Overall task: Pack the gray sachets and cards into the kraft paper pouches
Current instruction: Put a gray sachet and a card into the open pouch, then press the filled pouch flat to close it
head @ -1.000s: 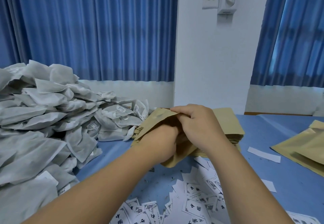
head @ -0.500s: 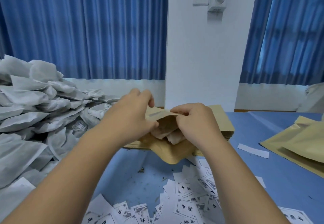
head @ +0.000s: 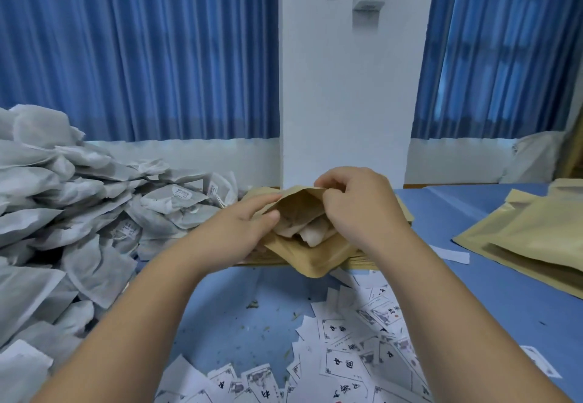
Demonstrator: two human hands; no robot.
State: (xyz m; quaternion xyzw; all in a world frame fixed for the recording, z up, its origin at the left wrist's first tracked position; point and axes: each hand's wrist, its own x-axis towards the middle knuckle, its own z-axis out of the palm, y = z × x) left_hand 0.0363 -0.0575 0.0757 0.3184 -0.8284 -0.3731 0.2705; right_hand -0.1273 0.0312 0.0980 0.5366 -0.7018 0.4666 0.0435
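At the table's middle I hold a kraft paper pouch (head: 310,260) with its mouth spread wide. My left hand (head: 243,232) pinches the mouth's left edge. My right hand (head: 359,210) pinches the right edge near the top. Gray sachets (head: 310,231) lie inside the pouch, partly showing through the mouth. The pouch hangs over a flat stack of kraft pouches (head: 402,210), mostly hidden behind my hands. A big heap of gray sachets (head: 72,213) fills the left side. Printed cards (head: 353,358) lie scattered on the blue table near me.
Filled kraft pouches (head: 530,238) lie at the right on the blue table (head: 492,308). Loose white paper strips (head: 451,252) lie between them and my hands. A white pillar (head: 340,103) and blue curtains stand behind the table.
My left hand came out of the pouch, rose to its mouth, then took hold of the left edge. The mouth now gapes wider and the sachets inside show.
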